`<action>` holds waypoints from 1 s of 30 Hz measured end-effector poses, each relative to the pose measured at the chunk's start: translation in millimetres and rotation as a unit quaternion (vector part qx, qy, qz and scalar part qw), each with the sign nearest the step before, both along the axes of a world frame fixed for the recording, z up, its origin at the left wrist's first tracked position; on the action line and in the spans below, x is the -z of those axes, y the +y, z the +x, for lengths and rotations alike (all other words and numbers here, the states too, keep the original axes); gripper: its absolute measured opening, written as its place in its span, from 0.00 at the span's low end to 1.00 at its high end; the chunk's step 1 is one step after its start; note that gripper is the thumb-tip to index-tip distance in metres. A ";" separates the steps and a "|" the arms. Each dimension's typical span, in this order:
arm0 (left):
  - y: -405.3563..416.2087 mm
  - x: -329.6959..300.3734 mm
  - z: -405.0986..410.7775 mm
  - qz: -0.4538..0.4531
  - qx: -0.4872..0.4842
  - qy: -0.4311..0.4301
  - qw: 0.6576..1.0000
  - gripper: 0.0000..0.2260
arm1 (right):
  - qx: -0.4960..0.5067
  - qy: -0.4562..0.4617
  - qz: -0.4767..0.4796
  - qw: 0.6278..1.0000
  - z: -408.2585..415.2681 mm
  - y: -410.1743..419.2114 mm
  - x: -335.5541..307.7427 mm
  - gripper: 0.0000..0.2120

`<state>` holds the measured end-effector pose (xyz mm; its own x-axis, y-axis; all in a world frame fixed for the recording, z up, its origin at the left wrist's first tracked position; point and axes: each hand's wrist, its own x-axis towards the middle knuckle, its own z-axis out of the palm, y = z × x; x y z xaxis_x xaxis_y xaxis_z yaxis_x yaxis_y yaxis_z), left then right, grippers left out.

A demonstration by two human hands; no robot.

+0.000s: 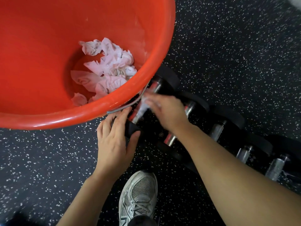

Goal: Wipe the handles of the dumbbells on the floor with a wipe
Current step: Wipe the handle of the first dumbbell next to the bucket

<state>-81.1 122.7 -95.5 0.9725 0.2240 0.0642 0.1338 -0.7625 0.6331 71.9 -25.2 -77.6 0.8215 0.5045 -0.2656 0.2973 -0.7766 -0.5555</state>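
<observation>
Black rubber floor (228,46) flecked with white. Left of both hands, a red bucket (40,62) of crumpled wipes (110,67) overhangs the nearest dumbbell (143,110); more dumbbells (216,129) lie in a row to the right, a grey shoe (138,198) below. The left hand (114,141) grips that dumbbell's near black end. The right hand (166,110), blurred, presses a wipe (144,106) around its handle.
</observation>
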 end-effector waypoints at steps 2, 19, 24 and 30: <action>0.3 -0.5 -0.2 0.001 0.003 0.000 1.000 0.29 | 0.098 0.004 0.022 0.995 10.3 -0.3 5.0 0.17; 1.8 -3.4 -0.4 -0.005 0.008 0.003 1.000 0.30 | 0.089 -0.001 -0.021 0.996 12.2 7.0 5.5 0.17; -0.4 -3.5 -0.3 -0.008 0.001 -0.003 1.000 0.29 | -0.007 -0.001 -0.039 0.999 -18.3 8.9 -4.4 0.17; -5.9 -8.4 -0.6 -0.032 -0.010 -0.012 0.999 0.28 | -0.103 0.112 -0.020 0.988 -31.6 8.2 -8.6 0.15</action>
